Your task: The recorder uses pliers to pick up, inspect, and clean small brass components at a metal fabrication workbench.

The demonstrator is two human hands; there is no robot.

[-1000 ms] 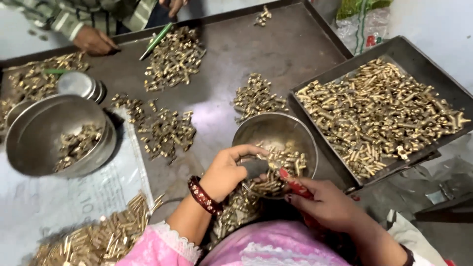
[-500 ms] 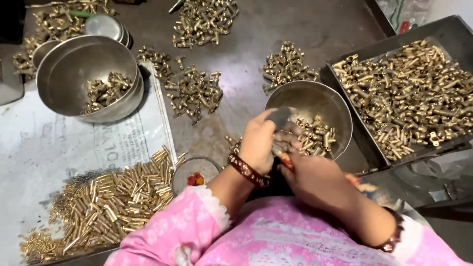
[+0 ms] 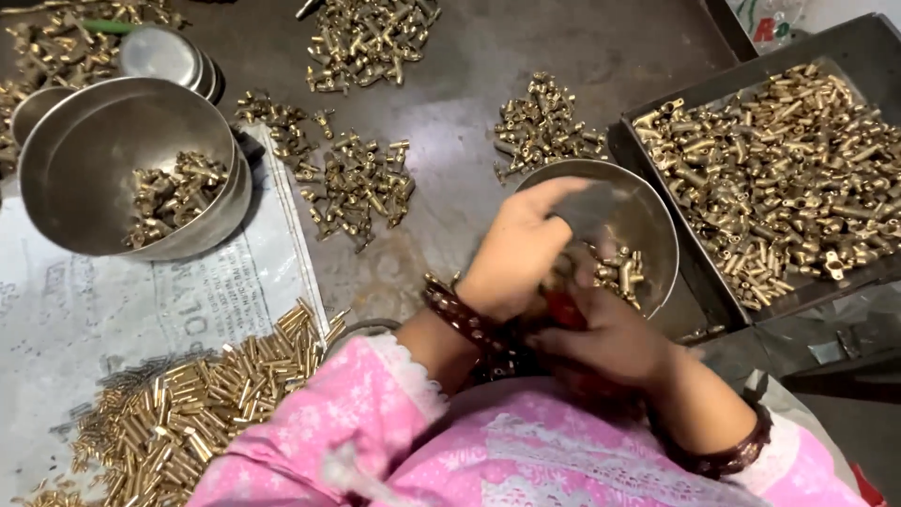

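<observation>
My left hand point(image 3: 522, 252) reaches over the near rim of a small steel bowl point(image 3: 648, 211) that holds brass fittings point(image 3: 619, 268). Its fingers are curled and motion-blurred, so whether they hold a fitting is unclear. My right hand point(image 3: 610, 340) sits just below it, closed around a red-handled tool point(image 3: 563, 310). Both wrists wear dark bead bracelets, and pink sleeves cover my arms.
A dark metal tray point(image 3: 657, 164) full of brass fittings lies at the right. A large steel bowl point(image 3: 94, 141) with a few fittings stands at the left on printed sheeting. Loose fitting piles point(image 3: 361, 183) dot the table; brass tubes point(image 3: 197, 399) lie near left.
The view has shifted, so the table sits further left and lower in frame. My hands have stayed together at the small bowl, the left moving over its rim.
</observation>
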